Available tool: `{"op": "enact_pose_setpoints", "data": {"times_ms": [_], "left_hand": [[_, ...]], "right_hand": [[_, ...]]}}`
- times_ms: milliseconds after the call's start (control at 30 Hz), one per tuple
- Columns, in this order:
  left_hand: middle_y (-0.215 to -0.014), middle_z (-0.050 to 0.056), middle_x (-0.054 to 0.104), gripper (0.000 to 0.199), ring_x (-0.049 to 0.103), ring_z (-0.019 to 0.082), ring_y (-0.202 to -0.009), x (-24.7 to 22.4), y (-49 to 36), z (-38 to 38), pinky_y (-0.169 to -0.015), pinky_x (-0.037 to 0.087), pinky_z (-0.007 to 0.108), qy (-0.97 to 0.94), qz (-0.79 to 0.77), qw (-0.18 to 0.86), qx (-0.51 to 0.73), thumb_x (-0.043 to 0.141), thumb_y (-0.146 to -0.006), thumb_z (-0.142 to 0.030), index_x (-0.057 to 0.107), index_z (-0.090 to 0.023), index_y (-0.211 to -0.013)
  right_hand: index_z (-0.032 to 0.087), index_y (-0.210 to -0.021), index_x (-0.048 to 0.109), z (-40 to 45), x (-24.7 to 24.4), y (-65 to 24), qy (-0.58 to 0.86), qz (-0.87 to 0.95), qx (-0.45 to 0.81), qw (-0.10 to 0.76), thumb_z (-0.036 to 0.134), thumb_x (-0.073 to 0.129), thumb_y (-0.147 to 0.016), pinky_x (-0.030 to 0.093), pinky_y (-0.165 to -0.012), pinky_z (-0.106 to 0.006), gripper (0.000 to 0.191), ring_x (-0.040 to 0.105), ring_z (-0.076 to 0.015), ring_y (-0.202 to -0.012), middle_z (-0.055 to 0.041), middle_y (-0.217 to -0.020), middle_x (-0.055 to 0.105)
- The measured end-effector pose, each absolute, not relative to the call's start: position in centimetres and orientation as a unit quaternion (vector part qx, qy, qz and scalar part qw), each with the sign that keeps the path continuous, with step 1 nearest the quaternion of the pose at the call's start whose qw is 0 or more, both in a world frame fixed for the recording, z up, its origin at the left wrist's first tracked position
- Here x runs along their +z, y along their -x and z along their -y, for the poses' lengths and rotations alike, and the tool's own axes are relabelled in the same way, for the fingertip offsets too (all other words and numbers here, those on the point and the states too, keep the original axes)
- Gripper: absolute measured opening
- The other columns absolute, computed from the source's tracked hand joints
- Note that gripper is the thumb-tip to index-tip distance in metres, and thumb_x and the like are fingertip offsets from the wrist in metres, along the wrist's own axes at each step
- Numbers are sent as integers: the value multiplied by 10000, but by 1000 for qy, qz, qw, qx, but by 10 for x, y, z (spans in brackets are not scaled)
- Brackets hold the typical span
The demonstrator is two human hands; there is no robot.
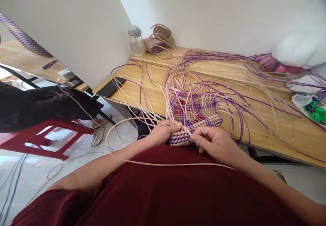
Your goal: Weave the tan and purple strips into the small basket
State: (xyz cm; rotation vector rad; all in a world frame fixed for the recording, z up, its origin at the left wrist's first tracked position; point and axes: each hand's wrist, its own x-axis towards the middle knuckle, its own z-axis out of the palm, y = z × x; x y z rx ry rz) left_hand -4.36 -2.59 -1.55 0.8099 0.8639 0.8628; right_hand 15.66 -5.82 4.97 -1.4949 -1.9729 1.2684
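Note:
A half-woven basket [182, 136] of beige and purple strips rests at the table's front edge, against my lap, with many loose strand ends fanning out of it. My left hand [163, 131] is closed at its left side, thumb and fingers pinching beige strips close to the weave. On the right, my right hand [214, 141] pinches the end of a beige strip [187, 131] between thumb and forefinger, just above the woven edge. Another long beige strip [152, 163] loops across my lap. Small red pieces [200, 118] show within the weave.
The wooden table [152, 98] holds a black phone [111, 87], a clear bottle [137, 41] and a small finished woven basket [154, 45]. Bags [302, 49] and green items [318, 114] lie at right. A person sits on a red stool [51, 139] to the left.

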Motion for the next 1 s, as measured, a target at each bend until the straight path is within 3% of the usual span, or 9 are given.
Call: {"op": "enact_pose_setpoints", "data": {"times_ms": [133,333,533,700,867,1000], "left_hand": [[-731,31,692,321,596,136,-682,-7,41,25,-701,447,276,-391,-366,753,382,828,-639,-407,732,-136,-782],[-623,3,636,326,532,109,-598,-5,36,28,-631,415,261,-388,-426,698,425,855,-581,-393,688,-126,-663],[-680,12,662,291,556,114,-646,-8,40,26,-667,429,260,-425,-374,712,415,802,-675,-403,707,-135,-734],[-626,10,652,310,566,129,-615,-5,39,25,-638,433,271,-401,-424,686,434,867,-563,-363,690,-132,-670],[-660,14,655,299,549,111,-616,-5,36,22,-633,419,254,-427,-385,698,427,837,-624,-376,692,-127,-706],[-661,-3,610,288,515,93,-638,-3,36,19,-654,399,239,-438,-361,700,435,813,-669,-375,681,-123,-712]], "right_hand": [[175,-746,601,55,48,-154,533,695,449,177,495,522,-905,445,-550,-228,367,589,-114,-542,1,-627,621],[188,-702,526,51,48,-151,538,707,444,116,490,445,-943,396,-511,-223,395,509,-103,-477,19,-520,593],[184,-703,541,51,52,-151,540,715,430,112,467,401,-960,388,-544,-236,407,514,-110,-516,2,-577,620],[180,-648,504,46,55,-147,535,762,355,91,431,440,-933,343,-544,-239,385,486,-117,-552,-5,-590,582],[180,-751,563,43,68,-155,501,755,421,40,451,413,-950,348,-519,-230,368,488,-107,-511,6,-581,594],[180,-727,618,25,86,-154,519,786,315,112,451,442,-936,361,-549,-238,385,527,-113,-553,-6,-609,607]]}}
